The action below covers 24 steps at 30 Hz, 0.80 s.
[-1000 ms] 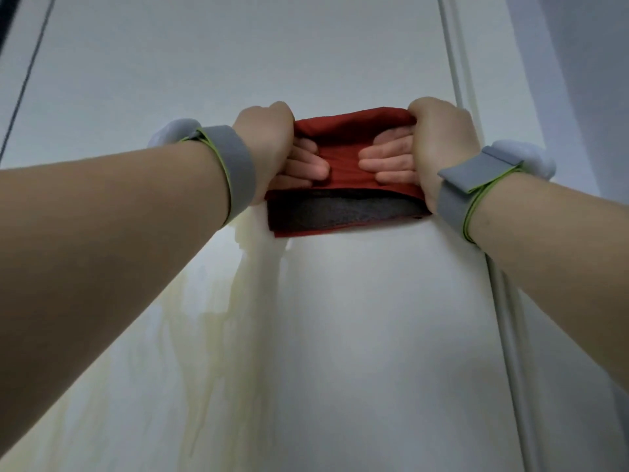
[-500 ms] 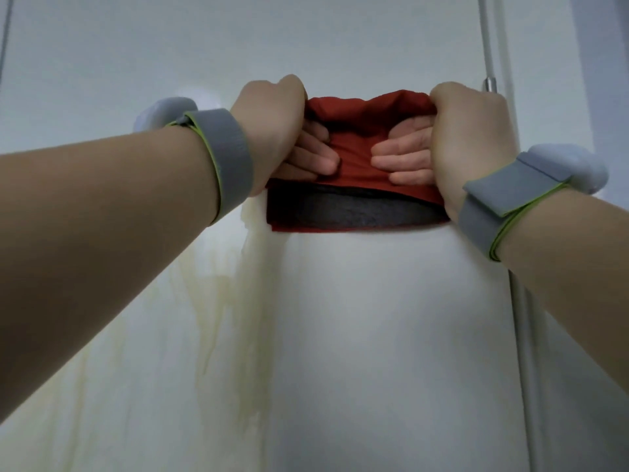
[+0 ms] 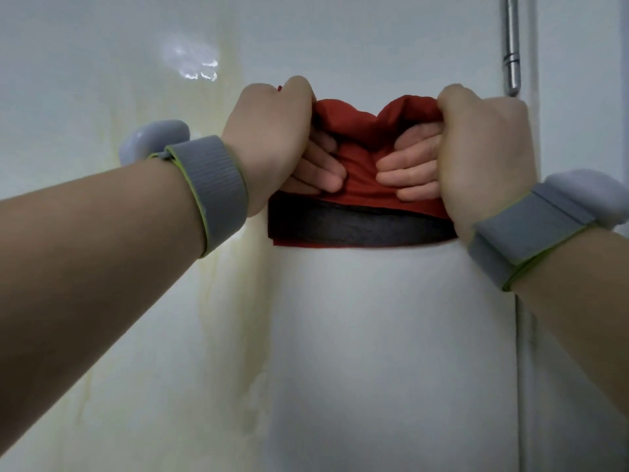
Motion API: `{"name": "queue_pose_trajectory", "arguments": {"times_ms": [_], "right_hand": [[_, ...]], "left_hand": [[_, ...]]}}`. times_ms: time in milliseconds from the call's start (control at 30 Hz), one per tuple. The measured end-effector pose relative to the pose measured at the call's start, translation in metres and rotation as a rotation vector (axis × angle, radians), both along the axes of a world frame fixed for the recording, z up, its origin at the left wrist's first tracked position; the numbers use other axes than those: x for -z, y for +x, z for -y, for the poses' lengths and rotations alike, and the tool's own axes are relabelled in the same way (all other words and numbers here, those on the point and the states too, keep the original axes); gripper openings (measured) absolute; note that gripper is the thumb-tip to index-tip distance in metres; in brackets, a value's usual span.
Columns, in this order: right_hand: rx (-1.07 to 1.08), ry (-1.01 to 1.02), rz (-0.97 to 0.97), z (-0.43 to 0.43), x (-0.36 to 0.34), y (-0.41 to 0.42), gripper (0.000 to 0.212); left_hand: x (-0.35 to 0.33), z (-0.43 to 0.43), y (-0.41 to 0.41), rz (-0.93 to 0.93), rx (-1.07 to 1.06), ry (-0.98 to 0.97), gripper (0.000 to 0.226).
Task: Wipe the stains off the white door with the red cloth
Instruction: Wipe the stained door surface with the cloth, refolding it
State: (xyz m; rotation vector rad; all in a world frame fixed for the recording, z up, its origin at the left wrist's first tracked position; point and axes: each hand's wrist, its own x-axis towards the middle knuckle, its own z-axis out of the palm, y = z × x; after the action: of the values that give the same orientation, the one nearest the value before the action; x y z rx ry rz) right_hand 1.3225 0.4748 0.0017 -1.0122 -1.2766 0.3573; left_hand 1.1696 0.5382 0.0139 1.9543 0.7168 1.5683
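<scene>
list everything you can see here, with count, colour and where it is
white door: 1, white, fills the view
stains: several streaks, yellowish, on the door's left half, running down beside and below the cloth
red cloth: 1, red with a dark grey layer at its lower edge, bunched against the door at centre
metal rod: 1, silver, top right
wristbands: 2, grey edged in green, one on each wrist
wrist pods: 2, pale grey-white, one on the outer side of each band
left grip: 1, bare hand, fingers curled on the cloth's left end
right grip: 1, bare hand, fingers curled on the cloth's right end
</scene>
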Motion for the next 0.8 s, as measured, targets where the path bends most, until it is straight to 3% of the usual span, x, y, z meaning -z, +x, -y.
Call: {"name": "queue_pose_trajectory", "arguments": {"times_ms": [67,167,367,500,633,800], "right_hand": [[-0.012,-0.070,-0.017,0.001,0.011,0.003,0.061],[-0.048,0.025,0.003,-0.001,0.029,0.005,0.060],[-0.144,-0.273,-0.032,0.006,0.065,0.018,0.048],[-0.080,-0.233,-0.047,0.007,0.101,0.015,0.059],[-0.026,0.016,-0.051,0.000,0.151,0.013,0.062],[0.142,-0.082,-0.134,-0.005,0.197,0.018,0.061]], "left_hand": [[0.013,-0.001,0.001,-0.008,0.012,-0.007,0.049],[0.029,0.000,0.002,-0.015,0.025,-0.018,0.049],[0.078,0.002,0.005,-0.066,0.039,-0.050,0.050],[0.103,0.003,0.006,-0.082,0.035,-0.044,0.051],[0.140,0.003,0.006,-0.102,0.054,-0.063,0.053],[0.188,0.002,0.006,-0.078,0.112,-0.131,0.052]]}}
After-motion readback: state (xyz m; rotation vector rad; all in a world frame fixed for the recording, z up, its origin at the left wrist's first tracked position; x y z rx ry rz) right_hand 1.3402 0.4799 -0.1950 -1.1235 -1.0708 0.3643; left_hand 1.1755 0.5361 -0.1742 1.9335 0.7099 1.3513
